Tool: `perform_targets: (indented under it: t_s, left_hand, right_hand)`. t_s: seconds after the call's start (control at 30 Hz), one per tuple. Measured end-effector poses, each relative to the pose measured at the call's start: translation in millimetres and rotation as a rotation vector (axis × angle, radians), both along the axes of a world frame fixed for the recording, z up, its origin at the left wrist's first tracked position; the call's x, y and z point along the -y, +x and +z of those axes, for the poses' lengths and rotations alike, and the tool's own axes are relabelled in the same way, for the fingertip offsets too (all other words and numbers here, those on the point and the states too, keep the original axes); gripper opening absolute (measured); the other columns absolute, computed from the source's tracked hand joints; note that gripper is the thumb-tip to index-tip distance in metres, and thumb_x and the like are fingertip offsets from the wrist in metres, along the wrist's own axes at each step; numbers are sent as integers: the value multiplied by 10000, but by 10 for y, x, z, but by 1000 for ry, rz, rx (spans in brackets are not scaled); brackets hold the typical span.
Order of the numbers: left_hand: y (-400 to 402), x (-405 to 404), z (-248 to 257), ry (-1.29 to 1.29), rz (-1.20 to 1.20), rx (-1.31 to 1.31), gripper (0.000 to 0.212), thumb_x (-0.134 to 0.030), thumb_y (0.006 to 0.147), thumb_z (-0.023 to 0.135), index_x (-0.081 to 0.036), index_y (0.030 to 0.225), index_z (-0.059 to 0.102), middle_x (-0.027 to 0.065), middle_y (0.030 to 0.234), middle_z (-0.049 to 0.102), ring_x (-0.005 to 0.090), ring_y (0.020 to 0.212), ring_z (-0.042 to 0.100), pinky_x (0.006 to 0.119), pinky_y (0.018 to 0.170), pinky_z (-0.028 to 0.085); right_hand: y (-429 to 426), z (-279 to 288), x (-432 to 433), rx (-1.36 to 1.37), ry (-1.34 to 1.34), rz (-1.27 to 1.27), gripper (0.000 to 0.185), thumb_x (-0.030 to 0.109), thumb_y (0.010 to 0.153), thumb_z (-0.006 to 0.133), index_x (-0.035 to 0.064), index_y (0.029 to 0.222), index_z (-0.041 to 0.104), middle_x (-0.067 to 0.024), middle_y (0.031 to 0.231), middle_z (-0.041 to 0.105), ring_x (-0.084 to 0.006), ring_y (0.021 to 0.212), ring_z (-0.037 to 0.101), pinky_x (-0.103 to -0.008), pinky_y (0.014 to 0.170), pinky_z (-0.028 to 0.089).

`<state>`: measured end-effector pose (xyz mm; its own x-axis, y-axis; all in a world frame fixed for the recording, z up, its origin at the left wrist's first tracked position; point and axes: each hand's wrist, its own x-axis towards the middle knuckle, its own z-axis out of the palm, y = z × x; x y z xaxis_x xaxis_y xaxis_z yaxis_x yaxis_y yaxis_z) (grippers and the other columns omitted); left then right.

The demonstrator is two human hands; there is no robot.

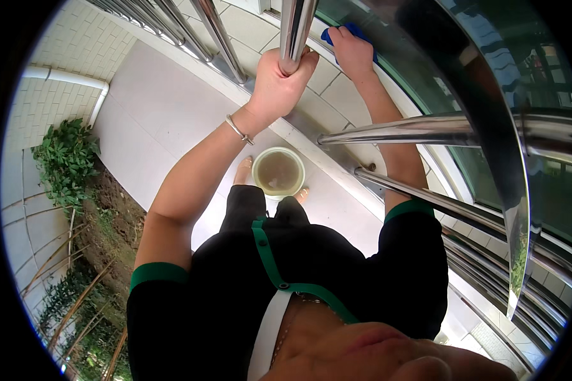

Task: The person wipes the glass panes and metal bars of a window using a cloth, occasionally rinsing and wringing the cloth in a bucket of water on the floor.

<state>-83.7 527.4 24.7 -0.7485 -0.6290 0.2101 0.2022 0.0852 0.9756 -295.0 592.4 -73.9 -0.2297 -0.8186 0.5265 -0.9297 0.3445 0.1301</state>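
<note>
My left hand (pixel 282 85) is wrapped around an upright stainless steel bar (pixel 295 33) of the railing. A bracelet circles that wrist. My right arm passes behind other bars of the railing, and my right hand (pixel 353 55) holds a blue cloth (pixel 357 32) at the pale frame beside a dark glass pane (pixel 410 62). The cloth is bunched under my fingers and partly hidden by them. On the floor between my feet stands a pale round bucket (pixel 301 161) of murky, brownish water (pixel 279 171).
More steel bars (pixel 434 205) and a broad, curved rail (pixel 517 228) run along the right. A tiled ledge (pixel 321 78) lies behind the railing. To the left are a leafy plant (pixel 66 159), a soil bed (pixel 107 205) and a white pipe (pixel 76 77) on a tiled wall.
</note>
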Motion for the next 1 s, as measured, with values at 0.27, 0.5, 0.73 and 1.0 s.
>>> perform_targets:
  t_s: [0.27,0.5,0.73,1.0]
  left_hand:
    - [48,16,29,-14,-22,24,332,-131,914,552,-28,616,446,-50,525,384,54,518,319,258,465,292]
    - [134,140,-28,-128,-85,16,292,-164,849,691,-67,728,444,-24,629,419,65,618,404,254,565,373]
    - [269,296,-983,-287,-241,237,355,-237,833,697,-47,671,445,66,638,479,191,605,460,323,593,407]
    - [151,222,-1411,-146,-235,227,331,-190,835,642,-16,635,443,103,530,425,220,506,340,355,481,348]
  right_hand:
    - [-115,-254,-1629,349,-299,-202,373,160,784,722,106,1133,602,-90,1011,623,-251,867,622,-325,748,502]
    - [1583,296,-2482,1186,-1057,-526,353,212,992,517,28,1273,408,-101,1172,528,-170,1052,512,-291,949,400]
    - [2382,363,-1867,1584,-1108,-590,318,218,1013,467,52,1281,428,-71,1108,566,-157,984,561,-315,888,484]
    - [580,179,-472,320,-651,-258,322,108,858,650,78,1168,570,-119,1039,595,-270,968,569,-381,877,454]
